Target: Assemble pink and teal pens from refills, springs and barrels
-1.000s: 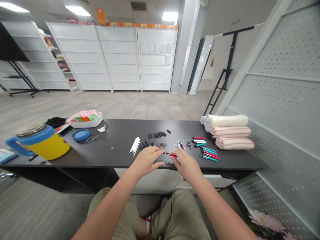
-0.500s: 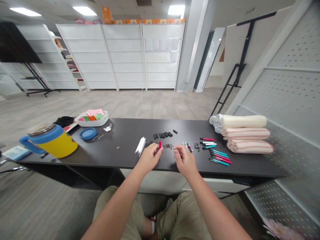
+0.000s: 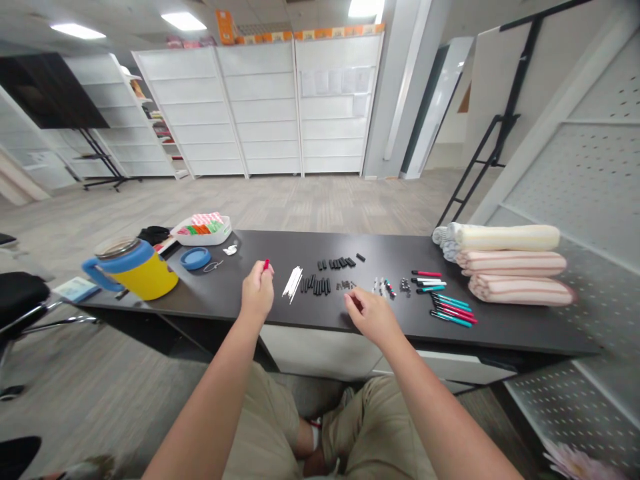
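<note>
My left hand (image 3: 257, 293) is closed around a red pen barrel (image 3: 267, 265), whose end sticks up past the thumb; the rest is hidden in the fist. It is held left of a bundle of thin white pen refills (image 3: 293, 283). My right hand (image 3: 370, 312) has its thumb and fingers pinched together beside a group of tiny metallic springs (image 3: 345, 285); anything between the fingertips is too small to make out. Black tubes (image 3: 316, 285) lie between the hands, with shorter black pieces (image 3: 343, 263) behind them.
Right of my right hand are small coloured pen parts (image 3: 387, 288), small metallic pieces (image 3: 405, 287) and several red, white and teal pens (image 3: 453, 310). Rolled towels (image 3: 515, 261) are stacked at the right. On the left stand a yellow-blue mug (image 3: 137, 270), a blue lid (image 3: 195, 258) and a white basket (image 3: 220, 236).
My left hand has moved left with the red pen barrel, away from over the black tubes, uncovering them. The right hand stays near the springs. The view has shifted slightly left.
</note>
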`<state>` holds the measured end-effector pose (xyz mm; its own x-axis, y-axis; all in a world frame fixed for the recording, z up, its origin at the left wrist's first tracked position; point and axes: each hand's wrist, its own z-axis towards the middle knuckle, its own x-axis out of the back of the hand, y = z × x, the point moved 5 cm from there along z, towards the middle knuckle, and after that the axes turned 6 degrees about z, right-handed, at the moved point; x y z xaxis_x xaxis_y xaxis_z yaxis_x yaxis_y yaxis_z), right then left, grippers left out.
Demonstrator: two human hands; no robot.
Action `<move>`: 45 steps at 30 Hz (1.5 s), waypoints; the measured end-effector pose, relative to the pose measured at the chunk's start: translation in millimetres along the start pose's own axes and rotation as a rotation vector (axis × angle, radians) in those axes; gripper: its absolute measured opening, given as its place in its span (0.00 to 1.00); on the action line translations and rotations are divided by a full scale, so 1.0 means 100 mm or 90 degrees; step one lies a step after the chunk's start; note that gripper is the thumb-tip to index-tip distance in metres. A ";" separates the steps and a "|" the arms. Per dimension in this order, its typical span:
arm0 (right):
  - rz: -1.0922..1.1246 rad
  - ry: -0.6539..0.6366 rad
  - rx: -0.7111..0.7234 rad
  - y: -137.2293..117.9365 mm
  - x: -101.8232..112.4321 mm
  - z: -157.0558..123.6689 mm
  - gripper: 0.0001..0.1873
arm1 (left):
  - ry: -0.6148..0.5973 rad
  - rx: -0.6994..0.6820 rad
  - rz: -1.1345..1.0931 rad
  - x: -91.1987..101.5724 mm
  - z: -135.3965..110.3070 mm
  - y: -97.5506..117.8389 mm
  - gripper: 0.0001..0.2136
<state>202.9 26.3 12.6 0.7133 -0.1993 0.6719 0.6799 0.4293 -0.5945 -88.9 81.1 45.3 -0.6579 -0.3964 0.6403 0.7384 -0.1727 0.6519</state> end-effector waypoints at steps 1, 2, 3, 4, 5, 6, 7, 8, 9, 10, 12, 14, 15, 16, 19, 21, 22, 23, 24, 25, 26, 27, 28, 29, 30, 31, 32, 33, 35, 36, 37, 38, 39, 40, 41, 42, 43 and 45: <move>-0.003 -0.004 -0.001 0.00 -0.01 0.00 0.16 | -0.008 -0.002 0.043 0.01 0.00 -0.07 0.12; -0.005 -0.007 -0.002 0.01 -0.01 0.00 0.16 | -0.034 -0.005 0.078 0.00 -0.01 -0.14 0.13; -0.007 -0.009 -0.004 0.02 -0.02 0.00 0.17 | -0.066 -0.009 0.102 -0.03 -0.03 -0.20 0.14; -0.010 -0.011 -0.004 0.02 -0.03 0.00 0.16 | -0.096 -0.013 0.123 -0.05 -0.06 -0.26 0.14; -0.012 -0.012 -0.005 0.03 -0.03 0.00 0.16 | -0.119 -0.015 0.136 -0.08 -0.09 -0.30 0.14; -0.014 -0.012 -0.005 0.04 -0.04 -0.01 0.16 | -0.133 -0.016 0.142 -0.09 -0.12 -0.34 0.13; -0.017 -0.011 -0.005 0.04 -0.04 -0.01 0.16 | -0.140 -0.014 0.143 -0.10 -0.14 -0.36 0.13; -0.019 -0.010 -0.006 0.04 -0.04 -0.01 0.16 | -0.146 -0.013 0.139 -0.10 -0.16 -0.37 0.12; -0.019 -0.009 -0.008 0.04 -0.03 -0.01 0.16 | -0.154 -0.014 0.135 -0.10 -0.17 -0.37 0.12; -0.018 -0.010 -0.010 0.04 -0.03 -0.01 0.16 | -0.162 -0.018 0.132 -0.10 -0.17 -0.36 0.11; -0.015 -0.014 -0.014 0.05 -0.03 -0.01 0.15 | -0.181 -0.024 0.129 -0.09 -0.18 -0.35 0.11; -0.013 -0.015 -0.016 0.05 -0.03 -0.01 0.15 | -0.194 -0.027 0.128 -0.09 -0.18 -0.34 0.10; -0.013 -0.014 -0.017 0.05 -0.04 -0.01 0.15 | -0.196 -0.028 0.128 -0.09 -0.18 -0.34 0.10; -0.013 -0.011 -0.016 0.05 -0.04 -0.01 0.15 | -0.197 -0.029 0.130 -0.09 -0.19 -0.34 0.10; -0.016 -0.003 -0.010 0.05 -0.04 0.00 0.15 | -0.186 -0.028 0.157 -0.08 -0.20 -0.35 0.10; -0.017 0.001 -0.008 0.05 -0.04 0.00 0.15 | -0.176 -0.019 0.176 -0.08 -0.21 -0.37 0.09; -0.017 0.001 -0.008 0.05 -0.04 0.00 0.15 | -0.171 -0.014 0.179 -0.08 -0.21 -0.38 0.09; -0.017 0.001 -0.010 0.05 -0.03 0.00 0.15 | -0.167 -0.006 0.170 -0.08 -0.21 -0.39 0.08; -0.017 0.002 -0.012 0.05 -0.03 0.00 0.15 | -0.158 0.007 0.144 -0.07 -0.21 -0.39 0.08; -0.015 0.001 -0.014 0.05 -0.03 0.00 0.15 | -0.148 0.029 0.094 -0.06 -0.20 -0.40 0.08; -0.013 0.001 -0.016 0.06 -0.03 0.00 0.15 | -0.129 0.063 0.017 -0.03 -0.19 -0.42 0.08; -0.011 0.001 -0.018 0.06 -0.03 0.00 0.15 | -0.103 0.110 -0.093 0.00 -0.18 -0.44 0.09; -0.009 0.002 -0.019 0.06 -0.03 -0.01 0.15 | -0.079 0.168 -0.232 0.04 -0.17 -0.47 0.10; -0.007 0.002 -0.020 0.06 -0.03 -0.01 0.15 | -0.062 0.232 -0.388 0.07 -0.16 -0.50 0.11; -0.005 0.003 -0.021 0.07 -0.03 -0.01 0.15 | -0.056 0.298 -0.550 0.09 -0.16 -0.52 0.12; -0.004 0.002 -0.022 0.08 -0.04 -0.02 0.15 | -0.061 0.358 -0.699 0.11 -0.16 -0.53 0.13; -0.004 0.002 -0.024 0.09 -0.04 -0.02 0.15 | -0.066 0.412 -0.821 0.13 -0.16 -0.54 0.13; -0.004 -0.001 -0.027 0.10 -0.04 -0.02 0.15 | -0.073 0.458 -0.911 0.16 -0.17 -0.54 0.13; -0.008 -0.005 -0.033 0.12 -0.05 -0.03 0.15 | -0.063 0.526 -1.010 0.21 -0.18 -0.56 0.14; -0.011 -0.006 -0.036 0.13 -0.06 -0.03 0.16 | -0.057 0.548 -1.036 0.23 -0.18 -0.57 0.14; -0.012 -0.007 -0.038 0.14 -0.06 -0.03 0.16 | -0.054 0.562 -1.054 0.24 -0.19 -0.57 0.14; -0.012 -0.006 -0.039 0.15 -0.06 -0.03 0.16 | -0.054 0.570 -1.068 0.24 -0.19 -0.57 0.14; -0.012 -0.005 -0.038 0.16 -0.06 -0.04 0.16 | -0.054 0.574 -1.078 0.23 -0.19 -0.57 0.14; -0.011 -0.003 -0.037 0.16 -0.06 -0.04 0.16 | -0.056 0.575 -1.084 0.22 -0.19 -0.56 0.14; -0.010 -0.001 -0.035 0.16 -0.06 -0.04 0.16 | -0.059 0.574 -1.083 0.21 -0.19 -0.55 0.14; -0.010 0.001 -0.034 0.16 -0.06 -0.04 0.16 | -0.063 0.569 -1.072 0.19 -0.19 -0.54 0.14; -0.010 0.002 -0.033 0.16 -0.06 -0.04 0.16 | -0.067 0.558 -1.048 0.17 -0.19 -0.53 0.14; -0.013 0.003 -0.030 0.13 -0.05 -0.03 0.15 | -0.071 0.500 -0.930 0.15 -0.18 -0.53 0.14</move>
<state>208.9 30.2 -0.1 0.7005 -0.2116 0.6816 0.7011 0.3827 -0.6017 -134.9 67.8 12.7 -0.7145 -0.2518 -0.6528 -0.6963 0.1646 0.6986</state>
